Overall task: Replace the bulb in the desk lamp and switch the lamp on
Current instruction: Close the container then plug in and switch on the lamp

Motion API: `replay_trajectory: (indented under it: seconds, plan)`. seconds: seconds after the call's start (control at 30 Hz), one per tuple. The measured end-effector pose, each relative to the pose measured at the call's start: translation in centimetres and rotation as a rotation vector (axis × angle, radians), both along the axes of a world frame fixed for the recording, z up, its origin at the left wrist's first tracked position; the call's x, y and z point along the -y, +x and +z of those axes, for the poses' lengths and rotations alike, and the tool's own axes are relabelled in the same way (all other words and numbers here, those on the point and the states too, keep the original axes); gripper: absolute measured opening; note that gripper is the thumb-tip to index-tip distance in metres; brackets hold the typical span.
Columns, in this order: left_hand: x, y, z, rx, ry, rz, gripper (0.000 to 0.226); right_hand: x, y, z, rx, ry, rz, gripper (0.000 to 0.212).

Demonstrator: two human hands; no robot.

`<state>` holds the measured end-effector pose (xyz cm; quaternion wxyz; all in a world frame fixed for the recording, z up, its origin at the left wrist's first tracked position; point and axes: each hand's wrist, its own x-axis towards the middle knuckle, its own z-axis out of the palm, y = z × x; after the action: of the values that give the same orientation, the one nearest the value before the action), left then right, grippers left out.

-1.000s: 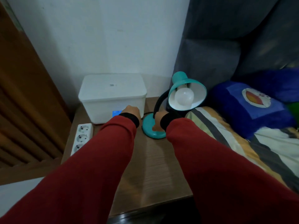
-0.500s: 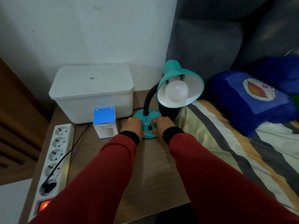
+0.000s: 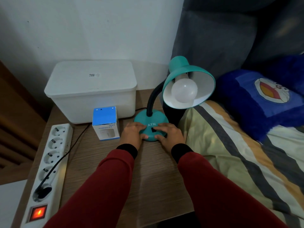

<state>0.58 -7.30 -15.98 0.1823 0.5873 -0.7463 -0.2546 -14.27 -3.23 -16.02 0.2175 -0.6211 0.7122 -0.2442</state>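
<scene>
Both hands rest on the round teal plastic lamp base (image 3: 150, 125), which stands on the wood-grain bedside table (image 3: 153, 170). Left hand (image 3: 133, 134) lies on the base's left side, fingers loosely extended, gripping nothing. Right hand (image 3: 170, 134) lies on its right side, fingers relaxed, tips beside the black rocker switch (image 3: 153, 129). The frosted white globe bulb (image 3: 184, 91) sits unlit in the teal metal shade (image 3: 189, 69), above and beyond the hands. Recommended: steady the base with the left hand; press the switch squarely with one right fingertip.
</scene>
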Motion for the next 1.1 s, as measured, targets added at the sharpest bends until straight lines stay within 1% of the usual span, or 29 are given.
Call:
replay_trajectory:
  seconds: [0.17, 0.3, 0.43, 0.57, 0.67, 0.73, 0.83, 0.9, 0.97, 1.03, 1.1]
  plan:
    - [0.1, 0.0, 0.2, -0.002, 0.026, -0.006, 0.048, 0.1, 0.1, 0.0, -0.033, 0.024, 0.017, 0.035]
    - [0.3, -0.3, -0.1, -0.015, 0.08, 0.019, 0.046, 0.8, 0.1, 0.0, -0.103, 0.137, 0.051, 0.034]
    - [0.2, -0.5, -0.1, -0.01, 0.049, 0.048, 0.043, 0.7, 0.2, 0.2, -0.16, 0.142, 0.06, 0.03]
    - [-0.2, -0.7, -0.3, -0.026, 0.034, 0.054, 0.044, 0.3, 0.1, 0.2, -0.16, 0.107, 0.08, 0.044]
    - [-1.0, -0.7, -0.6, -0.039, -0.005, 0.08, 0.045, -0.1, 0.3, 0.2, -0.146, 0.14, 0.066, 0.056]
    - [-1.6, -0.6, -0.8, -0.036, -0.038, 0.077, 0.046, -0.5, 0.5, -0.1, -0.146, 0.156, 0.057, 0.06]
    - [-2.6, -0.5, -1.4, -0.113, -0.011, 0.065, 0.053, -1.3, 1.1, -0.7, -0.186, 0.116, 0.069, 0.068]
    - [-3.2, -0.2, -2.0, -0.081, 0.008, 0.076, 0.064, -1.8, 1.4, -1.3, -0.229, 0.071, 0.032, 0.076]
    - [-3.3, 0.2, -2.6, -0.011, 0.014, 0.071, 0.075, -2.1, 1.5, -1.8, -0.216, 0.071, -0.041, 0.082]
    - [-3.2, 0.4, -2.8, 0.028, 0.016, 0.06, 0.078, -2.3, 1.4, -2.0, -0.147, 0.091, -0.074, 0.085]
    - [-3.2, 0.6, -2.9, 0.027, 0.017, 0.05, 0.078, -2.4, 1.3, -1.9, -0.133, 0.1, -0.062, 0.082]
